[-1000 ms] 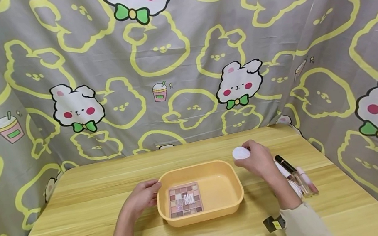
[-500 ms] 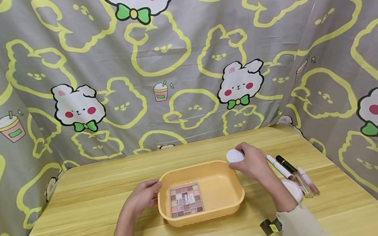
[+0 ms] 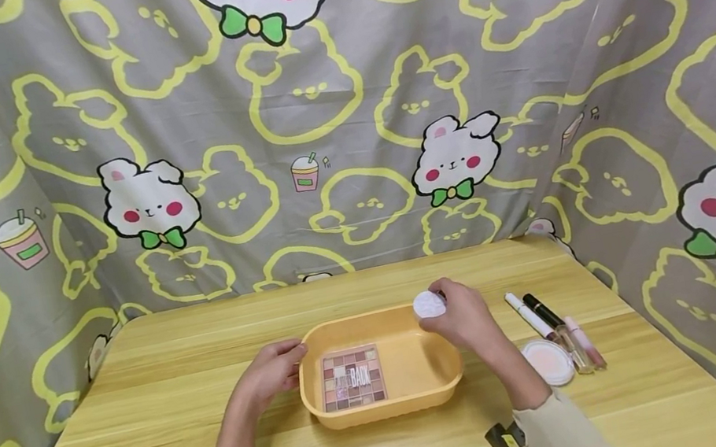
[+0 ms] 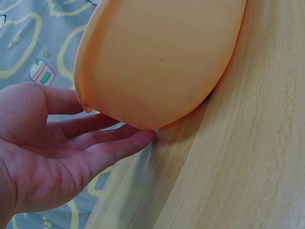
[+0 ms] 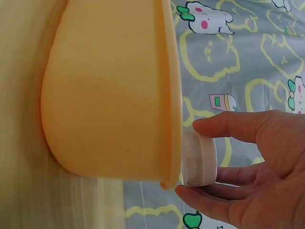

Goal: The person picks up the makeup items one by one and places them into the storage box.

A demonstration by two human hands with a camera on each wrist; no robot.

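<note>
Fingers point(image 5: 228, 125) of right hand point(image 3: 462, 315) pinching jar point(image 5: 201, 158) above tray point(image 3: 391, 409), left hand point(image 3: 272, 370) gripping tray

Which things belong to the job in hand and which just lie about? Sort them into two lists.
In the job, it seems:
right hand pinching a round container
left hand gripping the tray
palette inside it

Apparently just lying about:
compact, white tube, black-capped tube, pink tube on the table

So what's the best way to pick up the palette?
Probably by the right edge of the palette, with fingers coming from above and the right. It lies flat in the tray, its left edge near the tray's wall, while bare tray floor beside the right edge leaves fingers room.
</note>
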